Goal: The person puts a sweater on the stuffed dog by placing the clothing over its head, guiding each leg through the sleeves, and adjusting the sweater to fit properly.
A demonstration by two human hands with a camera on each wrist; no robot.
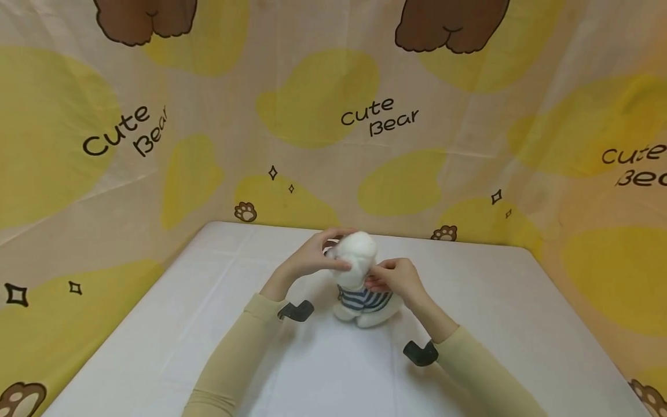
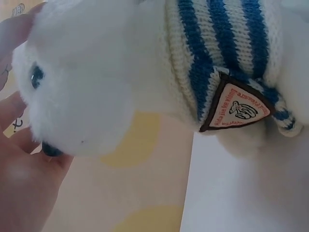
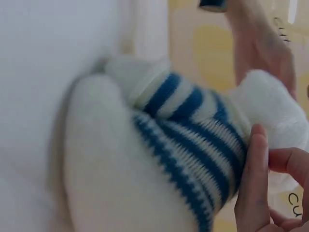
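A white plush bear (image 1: pixel 359 246) in a blue-and-white striped knit sweater (image 1: pixel 358 300) sits on the table, its head turned to the left. My left hand (image 1: pixel 308 255) grips the head from the left, thumb in front and fingers spread around the face. In the left wrist view, the fingers lie beside the dark eye and nose, and a triangular label (image 2: pixel 240 107) hangs at the sweater's side. At the bear's neck, my right hand (image 1: pixel 400 279) pinches near the sweater's collar; its fingertips (image 3: pixel 259 140) lie along the knit edge in the right wrist view.
The white table (image 1: pixel 219 359) extends around the bear on every side. Behind it hangs a yellow-patterned cloth (image 1: pixel 312 92) with bear prints and lettering, reaching round both sides. Dark wrist-worn mounts (image 1: pixel 421 353) jut inward from both sleeves.
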